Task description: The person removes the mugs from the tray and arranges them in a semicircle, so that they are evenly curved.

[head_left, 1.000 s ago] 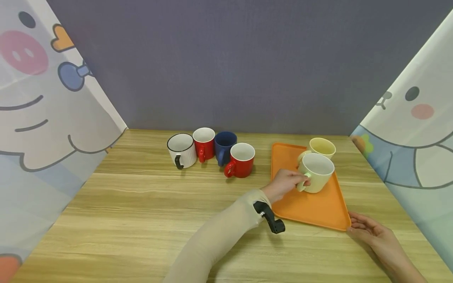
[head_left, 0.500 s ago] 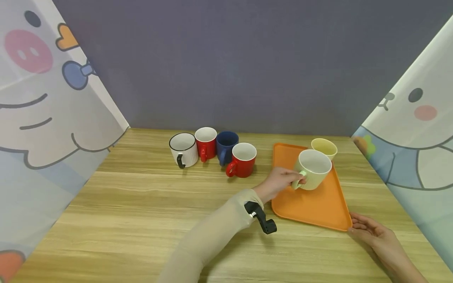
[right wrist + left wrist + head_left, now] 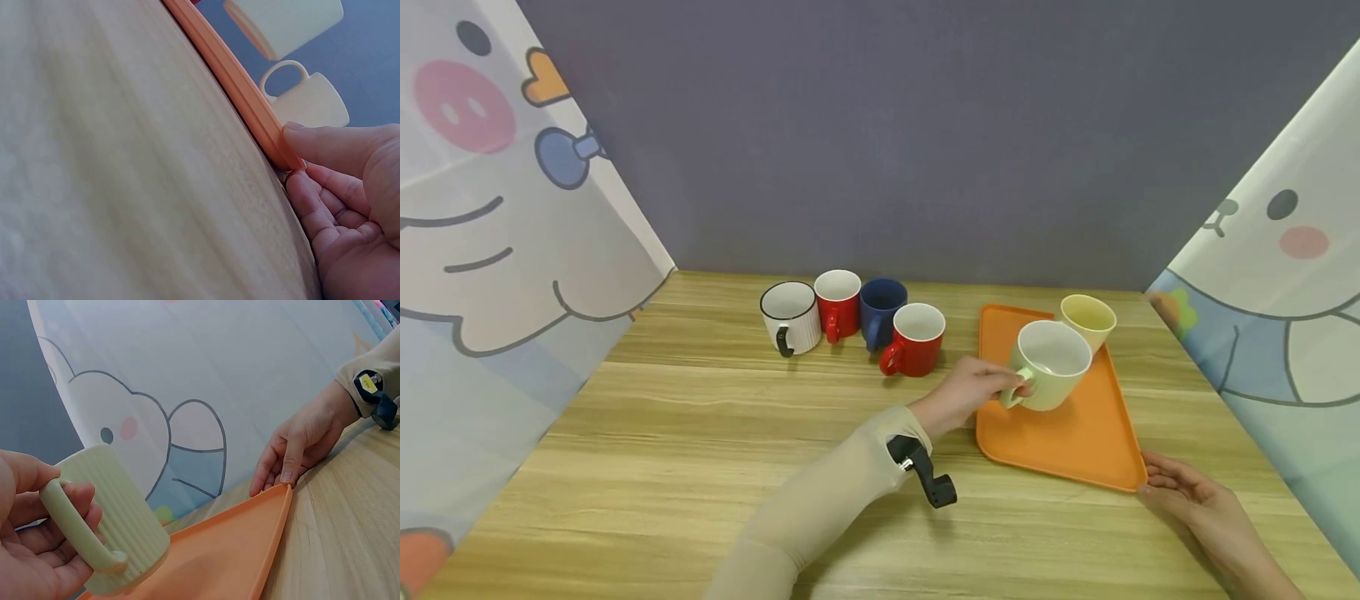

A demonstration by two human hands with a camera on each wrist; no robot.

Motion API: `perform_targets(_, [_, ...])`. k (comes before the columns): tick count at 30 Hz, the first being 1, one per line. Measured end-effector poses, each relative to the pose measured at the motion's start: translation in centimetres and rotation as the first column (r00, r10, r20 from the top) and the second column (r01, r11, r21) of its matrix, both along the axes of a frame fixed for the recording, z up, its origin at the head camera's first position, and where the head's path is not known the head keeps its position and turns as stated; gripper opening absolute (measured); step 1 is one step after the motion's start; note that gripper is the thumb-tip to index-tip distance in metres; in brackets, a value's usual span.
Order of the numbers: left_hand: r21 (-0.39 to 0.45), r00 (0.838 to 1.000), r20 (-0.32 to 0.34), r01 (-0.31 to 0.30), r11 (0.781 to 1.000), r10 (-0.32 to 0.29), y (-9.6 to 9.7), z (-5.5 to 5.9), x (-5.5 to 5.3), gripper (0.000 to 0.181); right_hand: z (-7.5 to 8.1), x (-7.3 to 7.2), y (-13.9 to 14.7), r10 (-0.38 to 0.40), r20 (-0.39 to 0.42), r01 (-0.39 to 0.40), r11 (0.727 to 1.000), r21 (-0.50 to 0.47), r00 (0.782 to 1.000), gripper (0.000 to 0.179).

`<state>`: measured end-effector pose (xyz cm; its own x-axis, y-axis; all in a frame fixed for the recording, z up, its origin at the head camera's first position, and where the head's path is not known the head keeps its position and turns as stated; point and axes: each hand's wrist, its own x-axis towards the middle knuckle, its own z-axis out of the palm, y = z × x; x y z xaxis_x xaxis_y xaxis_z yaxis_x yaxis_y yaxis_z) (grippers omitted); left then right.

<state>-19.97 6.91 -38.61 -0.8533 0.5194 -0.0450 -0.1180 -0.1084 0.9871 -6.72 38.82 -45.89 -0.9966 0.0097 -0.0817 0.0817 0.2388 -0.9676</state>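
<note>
A wood-grain table [image 3: 700, 475] carries an orange tray [image 3: 1067, 446] toward its right edge. The right hand [image 3: 1198, 508] pinches the tray's near right corner; the left hand [image 3: 958, 396] is curled on the handle of a pale green mug [image 3: 1045, 375], over the tray's middle. Near the table's back edge, left of the tray, stand a black-rimmed white mug [image 3: 795, 321], two red mugs [image 3: 917, 354] and a blue mug [image 3: 872, 310]; a yellow cup [image 3: 1093, 321] occupies the tray's far right corner. This looks like mid-carry, calling for a level mug and steady tray. The right wrist view alone reveals a gap beneath the mug; the left, its ribbed side.
</note>
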Motion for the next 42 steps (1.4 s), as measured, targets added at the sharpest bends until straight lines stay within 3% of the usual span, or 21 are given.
perform_targets(12, [0.001, 1.000, -0.003, -0.028, 1.000, 0.028, -3.4, 0.1, 1.0, 0.020, -0.3, -0.2, 0.4, 0.008, -0.002, -0.008, 0.998, 0.061, 1.000, 0.042])
perform_targets(24, [0.033, 0.998, -0.053, -0.031, 0.999, 0.033, -7.3, -0.4, 1.7, 0.025, 0.2, -0.1, 0.2, -0.028, 0.066, 0.017, 0.985, 0.170, 0.997, 0.038])
perform_targets(36, [0.027, 0.998, -0.032, -0.060, 0.998, 0.061, -10.6, -0.8, 2.9, 0.028, 0.2, -0.1, 0.3, -0.030, 0.073, 0.018, 0.986, 0.164, 0.997, 0.038])
perform_targets(42, [0.000, 0.997, -0.014, -0.081, 0.997, 0.081, -12.3, -1.1, 3.5, 0.029, 0.0, -0.1, 0.2, -0.003, 0.027, 0.001, 0.998, 0.065, 1.000, 0.041])
